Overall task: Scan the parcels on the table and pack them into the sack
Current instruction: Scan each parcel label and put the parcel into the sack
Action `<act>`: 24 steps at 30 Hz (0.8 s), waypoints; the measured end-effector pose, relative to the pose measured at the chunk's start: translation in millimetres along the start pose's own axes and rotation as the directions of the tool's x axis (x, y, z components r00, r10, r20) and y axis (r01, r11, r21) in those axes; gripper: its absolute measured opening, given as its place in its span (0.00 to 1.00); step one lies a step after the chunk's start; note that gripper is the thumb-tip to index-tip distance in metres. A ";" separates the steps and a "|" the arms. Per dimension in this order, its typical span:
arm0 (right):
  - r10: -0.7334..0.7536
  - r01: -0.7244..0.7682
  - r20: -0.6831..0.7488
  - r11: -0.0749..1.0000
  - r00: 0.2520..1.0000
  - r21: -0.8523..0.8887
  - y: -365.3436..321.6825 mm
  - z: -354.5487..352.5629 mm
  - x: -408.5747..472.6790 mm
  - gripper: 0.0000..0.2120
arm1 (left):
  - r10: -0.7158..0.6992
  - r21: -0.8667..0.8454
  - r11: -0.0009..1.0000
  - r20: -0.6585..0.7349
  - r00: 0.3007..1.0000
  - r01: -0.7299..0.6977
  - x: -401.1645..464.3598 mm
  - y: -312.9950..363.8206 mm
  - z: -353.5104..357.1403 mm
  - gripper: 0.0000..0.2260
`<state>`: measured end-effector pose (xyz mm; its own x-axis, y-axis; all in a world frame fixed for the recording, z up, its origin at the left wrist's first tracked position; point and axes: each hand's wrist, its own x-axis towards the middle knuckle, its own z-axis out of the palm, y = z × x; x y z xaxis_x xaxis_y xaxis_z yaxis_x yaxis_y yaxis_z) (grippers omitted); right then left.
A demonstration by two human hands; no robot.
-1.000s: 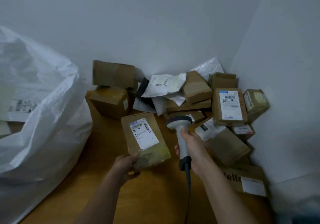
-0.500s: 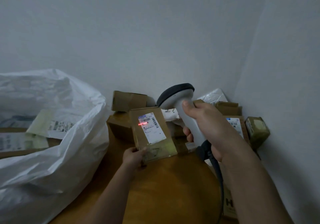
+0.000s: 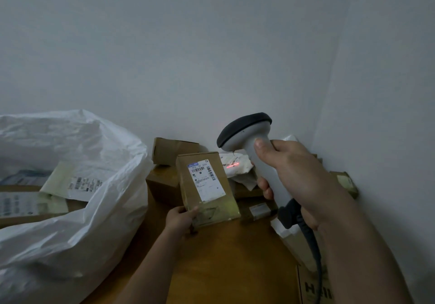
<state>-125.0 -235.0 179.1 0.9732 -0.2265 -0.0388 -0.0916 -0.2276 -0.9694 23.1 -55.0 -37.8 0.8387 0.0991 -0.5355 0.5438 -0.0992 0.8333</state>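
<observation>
My left hand grips the lower left corner of a brown cardboard parcel, held upright with its white label facing me. My right hand grips the handle of a grey barcode scanner, raised to the right of the parcel. The scanner's red line falls on a white mailer behind the parcel, not on the label. A large white sack stands open at the left, with labelled parcels inside it.
More brown boxes are piled against the wall behind the held parcel. Further boxes lie along the right wall, partly hidden by my right arm. The wooden table shows between my arms. The scanner's dark cable hangs down at the right.
The red scan line has moved off the parcel's label onto the white mailer behind it. Both hands stay raised much as half a second ago.
</observation>
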 end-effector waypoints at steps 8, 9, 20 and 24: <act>-0.043 0.043 -0.003 0.999 0.999 -0.002 -5.0 -0.9 -1.8 0.17 | 0.030 0.018 0.999 0.017 0.999 -0.030 -4.4 5.0 2.9 0.23; -0.044 0.044 -0.006 0.999 0.999 0.001 -5.4 -0.3 -1.2 0.17 | 0.033 0.023 0.999 0.018 0.999 -0.033 -5.1 5.6 2.9 0.23; -0.020 0.020 -0.025 1.000 0.999 0.015 -3.6 14.0 14.6 0.18 | 0.061 -0.012 0.998 0.044 0.997 -0.061 -12.4 13.5 1.0 0.23; -0.005 0.006 -0.028 0.999 1.000 0.043 -6.1 19.4 19.3 0.16 | 0.089 -0.025 0.996 0.061 0.994 -0.087 -12.2 18.7 1.7 0.23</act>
<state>-101.6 -219.6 179.5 0.9675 -0.2516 -0.0273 -0.0767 -0.1884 -0.9791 23.1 -59.7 -15.9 0.8839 0.0293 -0.4668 0.4675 -0.0829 0.8801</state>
